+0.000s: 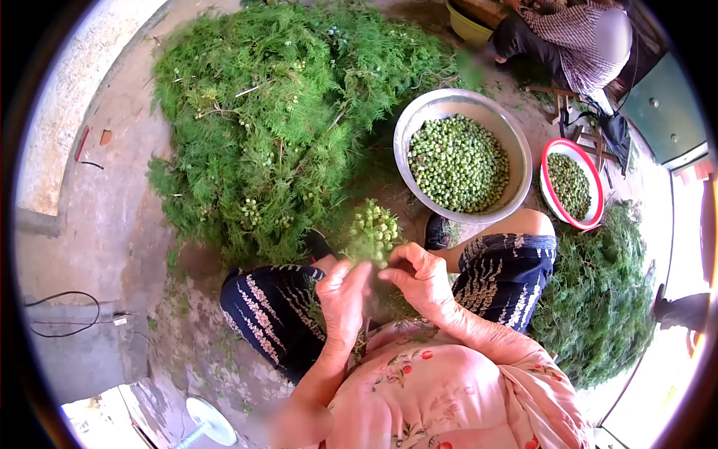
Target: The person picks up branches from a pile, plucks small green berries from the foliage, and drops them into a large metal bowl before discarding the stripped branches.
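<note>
A feathery evergreen sprig point(374, 230) with a cluster of pale green cones stands up in front of me, between my knees. My left hand point(344, 298) is closed around its lower part, where the stem is mostly hidden. My right hand point(420, 283) is closed in a pinch at the base of the cone cluster, just right of the left fingers. What sits between the right fingertips is too small to make out. Beyond my right hand is a wide metal basin point(516, 168) holding many loose green cones.
A large heap of cut evergreen branches point(262, 127) covers the floor ahead and left. Another green heap point(594, 299) lies at my right. A red-rimmed bowl point(547, 183) holds more cones. Another person point(572, 45) sits at the far right near a yellow-green tub point(467, 27).
</note>
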Tool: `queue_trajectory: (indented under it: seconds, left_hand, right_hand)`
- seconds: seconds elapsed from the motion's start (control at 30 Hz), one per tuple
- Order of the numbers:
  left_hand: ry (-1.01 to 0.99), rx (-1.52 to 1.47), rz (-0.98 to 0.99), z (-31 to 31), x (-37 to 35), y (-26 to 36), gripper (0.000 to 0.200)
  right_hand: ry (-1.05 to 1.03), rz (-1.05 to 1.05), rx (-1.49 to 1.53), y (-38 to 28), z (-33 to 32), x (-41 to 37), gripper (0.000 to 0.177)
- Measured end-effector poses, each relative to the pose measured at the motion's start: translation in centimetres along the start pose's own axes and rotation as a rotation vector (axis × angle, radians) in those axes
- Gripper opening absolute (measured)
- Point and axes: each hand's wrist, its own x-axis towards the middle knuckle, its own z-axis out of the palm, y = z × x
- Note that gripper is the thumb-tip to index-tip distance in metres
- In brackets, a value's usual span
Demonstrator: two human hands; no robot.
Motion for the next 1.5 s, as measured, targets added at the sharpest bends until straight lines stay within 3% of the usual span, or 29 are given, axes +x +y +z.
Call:
queue_trajectory:
  seconds: [0.2,0.27,0.33,0.47,0.53,0.6,0.63,0.67,0.73,0.77,0.8,0.87,0.93,1.03,1.17,1.3,1.4,1.5]
  left_hand:
    - [-0.061,0.060,0.037,0.2,-0.1,0.4,0.011]
    - [-0.091,0.179,0.108,0.3,-0.4,0.8,0.012]
    - [-0.061,0.427,0.163,-0.2,-0.5,0.5,0.014]
    - [-0.036,0.190,0.049,0.1,-0.4,-0.2,0.009]
    - [-0.149,0.561,0.274,-2.7,1.0,-3.0,0.024]
    - [-0.149,0.416,0.174,-0.8,-0.3,0.4,0.021]
    - [-0.158,0.527,0.221,-1.6,0.7,-1.1,0.021]
    - [-0.148,0.328,0.073,1.5,-2.1,5.0,0.022]
    - [-0.199,0.303,-0.029,0.3,-1.0,3.3,0.020]
    - [-0.153,0.417,0.194,-1.3,0.5,-1.0,0.019]
    - [-0.144,0.436,0.164,-0.7,-0.5,1.0,0.019]
    - [-0.144,0.045,-0.025,0.1,-0.7,0.5,0.006]
    - [-0.157,0.077,0.096,0.4,-1.2,1.2,0.008]
    - [-0.188,0.058,0.153,0.4,-1.7,2.5,0.010]
    - [-0.185,0.126,0.144,0.6,-2.8,4.9,0.011]
    - [-0.238,-0.082,0.116,0.1,-2.2,2.8,0.012]
    - [-0.253,-0.081,0.136,0.0,-2.1,2.4,0.014]
    - [-0.254,0.099,0.157,-0.4,-1.7,2.3,0.011]
  right_hand:
    - [-0.022,0.048,0.186,0.2,0.2,0.4,0.022]
    - [-0.043,0.029,0.246,0.0,0.1,0.4,0.021]
    - [-0.116,-0.015,0.091,-1.7,-1.5,0.4,0.030]
    - [-0.089,-0.123,0.078,0.4,-0.7,-0.1,0.028]
    - [-0.036,-0.135,0.044,1.6,0.1,0.0,0.027]
    - [-0.019,-0.127,0.076,1.9,0.1,0.3,0.024]
    - [-0.040,-0.085,0.099,1.8,0.0,0.5,0.027]
    - [-0.045,-0.061,0.116,1.1,-0.4,0.7,0.027]
    - [-0.067,0.017,0.157,-0.2,-1.1,0.2,0.027]
    - [-0.119,0.041,0.267,-0.2,-1.3,0.1,0.027]
    - [-0.147,0.005,0.295,-0.1,-1.5,0.1,0.026]
    - [-0.197,0.120,0.422,-1.8,-2.2,-0.3,0.026]
    - [-0.207,0.222,0.558,-2.3,-2.3,-0.6,0.028]
    - [-0.244,0.137,0.529,-2.2,-2.6,-0.9,0.026]
    - [-0.257,0.314,0.809,-4.1,-2.9,-0.9,0.030]
    - [-0.297,0.281,0.691,-3.0,-2.2,-0.5,0.036]
    - [-0.322,0.254,0.638,-2.5,-1.9,-0.3,0.039]
    - [-0.366,0.256,0.675,-2.3,-1.8,0.2,0.046]
